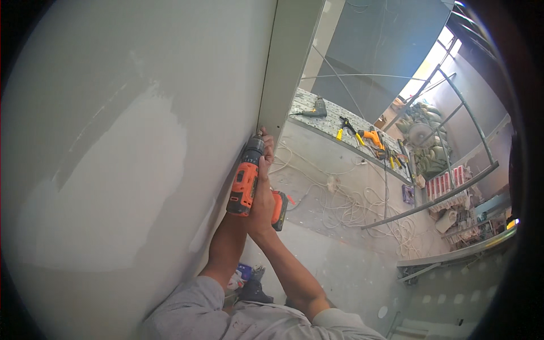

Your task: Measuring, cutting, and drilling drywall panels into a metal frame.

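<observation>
An orange and black cordless drill point(245, 184) points up along the edge of a grey wall panel point(113, 141). My right hand point(261, 195) is closed round its handle, and the orange battery point(279, 210) sticks out beyond that hand. Passing behind the drill, my left arm leads to my left hand point(267, 143), whose curled fingers are at the chuck, against the panel's edge. Whatever those fingers pinch is hidden. Just above them rises a narrow grey upright strip point(290, 68) beside a dark seam.
On a speckled plank point(334, 122) to the right lie a grey power drill point(315, 109), an orange power tool point(371, 137) and several yellow-handled tools. Pale cable point(351, 207) tangles across the floor below. A metal rail point(436, 201) curves at the right, with sacks point(433, 153) beyond.
</observation>
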